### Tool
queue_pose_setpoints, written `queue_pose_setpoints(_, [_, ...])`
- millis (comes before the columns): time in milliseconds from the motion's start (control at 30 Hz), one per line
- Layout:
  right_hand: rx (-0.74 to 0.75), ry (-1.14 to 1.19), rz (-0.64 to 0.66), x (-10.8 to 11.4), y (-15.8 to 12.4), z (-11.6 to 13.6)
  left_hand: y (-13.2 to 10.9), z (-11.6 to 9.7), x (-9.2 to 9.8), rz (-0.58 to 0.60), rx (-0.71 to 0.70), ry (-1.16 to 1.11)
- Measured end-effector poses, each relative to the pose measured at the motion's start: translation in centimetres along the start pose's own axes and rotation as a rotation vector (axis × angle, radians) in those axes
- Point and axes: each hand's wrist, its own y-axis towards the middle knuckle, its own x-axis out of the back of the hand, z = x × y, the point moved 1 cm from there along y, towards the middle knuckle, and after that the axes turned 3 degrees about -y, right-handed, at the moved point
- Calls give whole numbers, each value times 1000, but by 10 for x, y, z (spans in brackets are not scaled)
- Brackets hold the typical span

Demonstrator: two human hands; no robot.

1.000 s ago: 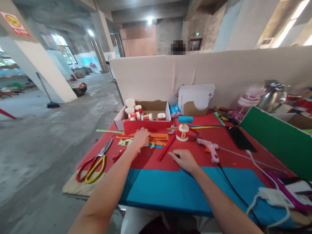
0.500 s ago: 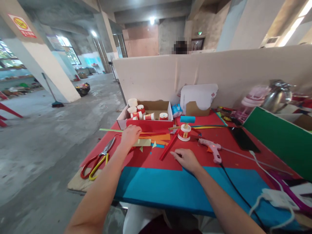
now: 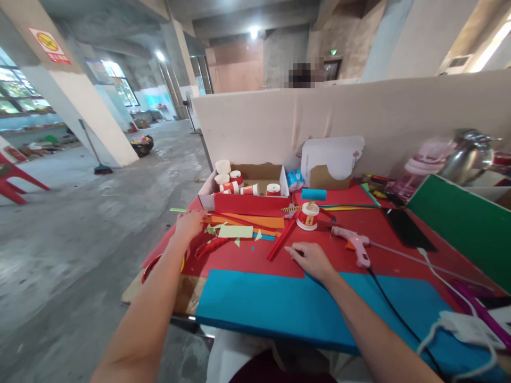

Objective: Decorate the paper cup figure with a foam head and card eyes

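My left hand (image 3: 187, 223) reaches to the table's left edge, over the spot where the red and yellow scissors (image 3: 150, 266) lie; my forearm hides most of them and my fingers curl out of sight. Just right of that hand lie a light green paper piece (image 3: 235, 231), orange paper strips (image 3: 249, 219) and a small red-handled tool (image 3: 211, 246). My right hand (image 3: 313, 260) rests flat on the red sheet (image 3: 247, 260), fingers pointing left, holding nothing. A long red paper strip (image 3: 281, 240) lies just beyond its fingertips.
A cardboard box (image 3: 243, 203) of red and white paper cups stands at the back. A decorated cup with a blue roll (image 3: 308, 215), a pink glue gun (image 3: 355, 244), a phone (image 3: 407, 229), a green board (image 3: 459, 223), a kettle (image 3: 469, 154) and a power strip (image 3: 463, 327) sit to the right. A blue sheet (image 3: 299, 306) covers the near edge.
My left hand has slid left from the orange strips by the box to the scissors at the table's edge. My right hand has stayed put. The view has shifted slightly.
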Motion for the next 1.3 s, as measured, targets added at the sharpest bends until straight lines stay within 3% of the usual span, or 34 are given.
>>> queue_pose_setpoints(133, [6,14,13,0,0,0,3,1,8,-84,45,-37])
queue_pose_setpoints(267, [6,4,6,0,1,1,1,8,9,55,31,-6])
queue_pose_setpoints(400, [14,7,10,1,0,2,-1,6,-1,168,-82,30])
queue_pose_setpoints(800, [7,-4,6,1,0,2,2,1,-5,166,-126,81])
queue_pose_setpoints(1067, [5,-5,6,0,-1,1,0,-11,-3,85,-144,140])
queue_pose_setpoints(1300, [-2,11,7,-1,-1,0,0,-6,-6,117,-190,114])
